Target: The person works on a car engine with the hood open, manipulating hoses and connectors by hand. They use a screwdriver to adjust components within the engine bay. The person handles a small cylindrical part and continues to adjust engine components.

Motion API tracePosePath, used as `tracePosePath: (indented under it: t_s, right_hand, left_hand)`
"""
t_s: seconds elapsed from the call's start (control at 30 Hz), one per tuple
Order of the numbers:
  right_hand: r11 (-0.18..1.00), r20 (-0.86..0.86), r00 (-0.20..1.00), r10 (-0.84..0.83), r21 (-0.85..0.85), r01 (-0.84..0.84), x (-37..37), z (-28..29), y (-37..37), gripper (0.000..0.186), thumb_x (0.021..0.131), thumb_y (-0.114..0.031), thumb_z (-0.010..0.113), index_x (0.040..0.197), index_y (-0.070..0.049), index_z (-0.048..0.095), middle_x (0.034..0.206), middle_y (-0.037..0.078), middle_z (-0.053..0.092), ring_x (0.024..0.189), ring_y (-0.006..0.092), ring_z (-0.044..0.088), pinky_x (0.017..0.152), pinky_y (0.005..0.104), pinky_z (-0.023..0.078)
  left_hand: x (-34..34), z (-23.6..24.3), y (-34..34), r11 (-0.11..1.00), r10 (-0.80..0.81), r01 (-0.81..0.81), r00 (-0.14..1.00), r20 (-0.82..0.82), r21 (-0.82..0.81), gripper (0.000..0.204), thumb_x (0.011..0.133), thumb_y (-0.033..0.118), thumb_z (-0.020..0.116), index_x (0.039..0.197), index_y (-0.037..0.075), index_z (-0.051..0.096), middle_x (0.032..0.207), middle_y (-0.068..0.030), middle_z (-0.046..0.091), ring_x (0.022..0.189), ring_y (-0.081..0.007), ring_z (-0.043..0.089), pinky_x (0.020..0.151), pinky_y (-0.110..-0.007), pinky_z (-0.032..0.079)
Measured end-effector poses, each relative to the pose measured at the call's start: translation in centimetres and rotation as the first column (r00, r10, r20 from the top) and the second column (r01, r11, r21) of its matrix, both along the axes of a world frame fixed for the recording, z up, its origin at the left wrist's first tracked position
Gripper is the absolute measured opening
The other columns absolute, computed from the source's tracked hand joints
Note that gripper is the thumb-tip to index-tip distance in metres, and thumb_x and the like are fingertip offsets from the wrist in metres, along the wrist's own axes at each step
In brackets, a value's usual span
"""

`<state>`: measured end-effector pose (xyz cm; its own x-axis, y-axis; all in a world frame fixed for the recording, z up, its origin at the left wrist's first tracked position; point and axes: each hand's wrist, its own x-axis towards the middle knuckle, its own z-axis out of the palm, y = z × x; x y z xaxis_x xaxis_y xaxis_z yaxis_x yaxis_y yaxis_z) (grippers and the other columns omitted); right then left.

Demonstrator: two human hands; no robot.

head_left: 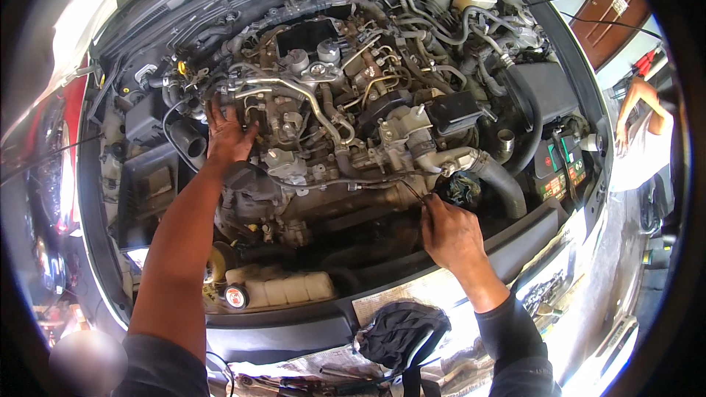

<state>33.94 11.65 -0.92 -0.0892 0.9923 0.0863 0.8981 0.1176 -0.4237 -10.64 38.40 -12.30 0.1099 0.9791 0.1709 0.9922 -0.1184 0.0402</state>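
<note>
My left hand rests on the left side of the car engine, fingers spread among hoses near a black open pipe end. My right hand is at the front right of the engine, its fingers closed on a thin black cable that runs leftward across the engine front. Below, a translucent plastic reservoir with a capped neck lies along the front.
A battery sits right of the engine. Black cloth and tools lie on paper over the car's front. Another person's arm shows at the right. A red shiny vehicle stands at the left.
</note>
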Motion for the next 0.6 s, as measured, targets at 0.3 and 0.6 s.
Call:
tracePosePath:
  t_s: [0.3,0.6]
  right_hand:
    - [0.993,0.022,1.000,0.008,0.114,-0.011,-0.1,-0.1,0.6,0.014,0.100,-0.011,0.069,0.103,0.001,0.064,0.082,0.019,0.070,0.075,0.0405,0.073,0.065,0.0493,0.060]
    - [1.000,0.064,0.998,-0.020,0.017,0.019,-0.1,-0.3,0.5,0.022,0.103,-0.015,0.066,0.116,0.003,0.068,0.086,0.024,0.074,0.076,0.0457,0.073,0.069,0.0550,0.059]
  left_hand:
    - [1.1,1.3,0.6,0.995,0.063,-0.067,0.996,-0.055,-0.073,0.083,0.102,0.049,0.066,0.163,0.000,0.041,0.180,-0.0293,0.002,0.166,-0.0564,-0.003,0.136,-0.057,0.024]
    - [0.9,3.4,0.9,0.958,0.072,-0.084,0.996,-0.053,-0.274,0.077,0.107,0.046,0.064,0.164,-0.001,0.042,0.181,-0.0310,-0.003,0.166,-0.0571,-0.007,0.138,-0.058,0.015]
